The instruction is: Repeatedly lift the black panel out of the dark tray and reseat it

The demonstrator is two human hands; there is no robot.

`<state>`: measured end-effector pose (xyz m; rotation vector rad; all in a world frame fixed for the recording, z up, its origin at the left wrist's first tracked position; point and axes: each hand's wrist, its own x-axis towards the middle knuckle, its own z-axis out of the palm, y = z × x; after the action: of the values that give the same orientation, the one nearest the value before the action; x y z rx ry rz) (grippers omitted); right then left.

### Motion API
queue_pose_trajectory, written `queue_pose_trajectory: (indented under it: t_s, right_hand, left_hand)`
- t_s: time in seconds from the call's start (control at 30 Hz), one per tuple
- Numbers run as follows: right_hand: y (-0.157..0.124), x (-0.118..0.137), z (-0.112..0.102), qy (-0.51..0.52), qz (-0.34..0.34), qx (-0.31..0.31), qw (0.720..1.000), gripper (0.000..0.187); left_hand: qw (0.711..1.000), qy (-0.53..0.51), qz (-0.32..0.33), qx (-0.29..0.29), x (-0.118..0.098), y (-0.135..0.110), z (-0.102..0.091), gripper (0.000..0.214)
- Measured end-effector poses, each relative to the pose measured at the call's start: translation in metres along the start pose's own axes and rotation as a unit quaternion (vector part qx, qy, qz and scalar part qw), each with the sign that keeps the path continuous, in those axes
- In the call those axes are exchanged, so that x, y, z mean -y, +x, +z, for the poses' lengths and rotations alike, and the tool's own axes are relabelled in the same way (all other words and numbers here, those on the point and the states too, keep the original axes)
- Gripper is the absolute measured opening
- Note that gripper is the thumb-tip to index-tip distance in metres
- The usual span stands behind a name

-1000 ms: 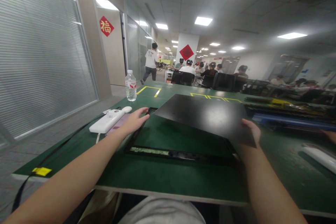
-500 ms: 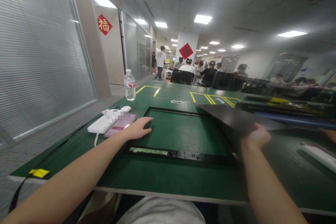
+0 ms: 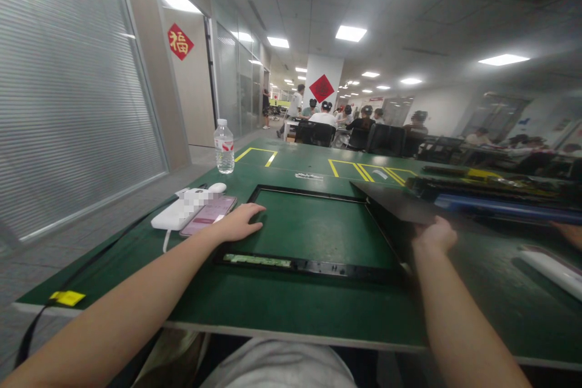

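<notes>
A black rectangular frame (image 3: 313, 268) lies flat on the green table, with a green circuit strip (image 3: 259, 260) along its near side. My left hand (image 3: 239, 222) rests over the frame's left side, thumb and fingers stretched apart; its underside is hidden. At the right, my right hand (image 3: 436, 235) is closed on the near edge of a thin dark panel (image 3: 400, 203). That panel is tilted, raised above the table, and its left edge runs along the frame's right side. Whether panel and frame touch there, I cannot tell.
Left of the frame are a phone (image 3: 210, 216), a white power bank (image 3: 179, 209) with a cable, and a water bottle (image 3: 224, 147). Dark parts and a blue bar (image 3: 500, 208) lie at the right, near another person's hand (image 3: 568, 232) and a white object (image 3: 552, 270).
My right hand has shifted slightly left with the dark panel, whose tilt has changed a little. My left hand and the frame stay put. A person in the background has walked right.
</notes>
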<state>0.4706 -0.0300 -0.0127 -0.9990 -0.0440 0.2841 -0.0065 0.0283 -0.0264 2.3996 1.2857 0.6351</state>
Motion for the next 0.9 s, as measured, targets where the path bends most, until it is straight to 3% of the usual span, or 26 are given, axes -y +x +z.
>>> queue_pose_trajectory:
  t_s: [0.17,0.37,0.9]
  right_hand:
    - [0.015,-0.008,-0.002,-0.017,0.03,0.001,0.999,0.03]
    - [0.027,-0.018,-0.005,-0.078,0.018,0.01,0.997,0.035]
    - [0.029,-0.017,-0.009,-0.078,0.074,-0.01,0.994,0.039]
  left_hand:
    - [1.0,0.002,0.004,-0.003,0.001,0.001,0.001,0.054]
    - [1.0,0.008,0.014,0.002,0.004,0.001,0.002,0.051]
    - [1.0,0.014,0.013,0.012,0.004,0.001,0.002,0.049]
